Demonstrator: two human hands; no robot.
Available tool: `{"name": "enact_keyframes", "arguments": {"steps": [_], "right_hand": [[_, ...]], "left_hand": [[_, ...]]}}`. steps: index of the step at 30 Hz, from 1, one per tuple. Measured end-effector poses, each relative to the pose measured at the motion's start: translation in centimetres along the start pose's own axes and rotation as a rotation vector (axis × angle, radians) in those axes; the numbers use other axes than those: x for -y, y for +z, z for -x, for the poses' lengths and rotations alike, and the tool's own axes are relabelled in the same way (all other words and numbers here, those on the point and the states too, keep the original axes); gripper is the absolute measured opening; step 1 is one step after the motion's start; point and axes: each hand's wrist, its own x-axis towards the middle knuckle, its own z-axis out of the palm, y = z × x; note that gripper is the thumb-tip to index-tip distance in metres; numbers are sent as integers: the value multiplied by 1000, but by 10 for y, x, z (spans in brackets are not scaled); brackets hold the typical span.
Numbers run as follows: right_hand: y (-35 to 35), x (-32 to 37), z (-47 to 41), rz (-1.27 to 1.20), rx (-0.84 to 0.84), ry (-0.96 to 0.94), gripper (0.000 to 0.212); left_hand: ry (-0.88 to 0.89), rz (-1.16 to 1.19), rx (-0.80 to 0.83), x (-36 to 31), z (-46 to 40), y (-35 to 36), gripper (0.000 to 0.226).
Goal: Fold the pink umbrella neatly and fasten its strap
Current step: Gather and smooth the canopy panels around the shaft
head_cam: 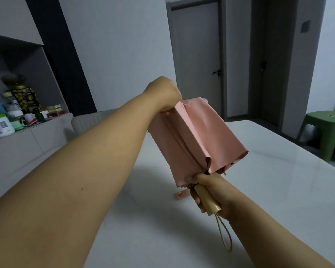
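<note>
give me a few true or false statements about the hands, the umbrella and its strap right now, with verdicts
1. The right hand holds the pink umbrella by its cream handle. True.
2. The strap is wrapped round the canopy and snapped shut. False: it hangs loose beside the handle, its snap showing.
3. The left hand pinches the canopy fabric at the far end of the umbrella. True.
4. The umbrella lies flat on the white table. False: both hands hold it up above the table, tilted.
5. A cord loop hangs from the end of the handle. True.
6. The stool at the right is red. False: it is green.
</note>
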Motion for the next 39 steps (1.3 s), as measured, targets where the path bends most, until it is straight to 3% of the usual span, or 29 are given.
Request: {"name": "enact_keyframes", "arguments": {"steps": [8, 11, 16, 19, 22, 24, 28, 30, 33, 36, 39], "right_hand": [[-4, 3, -1, -203, 48, -74, 18], [-4, 3, -2, -303, 122, -125, 33], [-2, -1, -3, -344, 216, -199, 84], [-2, 0, -3, -390, 241, -228, 95], [-4, 2, -1, -449, 280, -207, 97], [-4, 4, 0, -477, 258, -168, 85], [1, 10, 6, -280, 85, -128, 35], [1, 11, 7, -162, 2, -106, 31], [2, 13, 6, -53, -89, -65, 29], [8, 14, 8, -7, -121, -53, 21], [13, 14, 9, 9, -131, -75, 15]], "left_hand": [[-105, 494, -63, 40, 4, 8, 35], [-125, 746, -56, 56, 10, 12, 35], [-152, 1018, -22, 63, 19, 25, 19], [-118, 1085, 31, 65, 18, 32, 42], [-67, 1120, 67, 73, 16, 32, 49], [-51, 1120, 80, 79, 15, 33, 52], [-87, 1064, 39, 82, 17, 43, 55], [-158, 935, -35, 77, 18, 45, 51], [-273, 525, -170, 62, 17, 43, 32], [-290, 262, -315, 38, 25, 39, 41], [-207, 131, -263, 17, 35, 55, 43]]}}
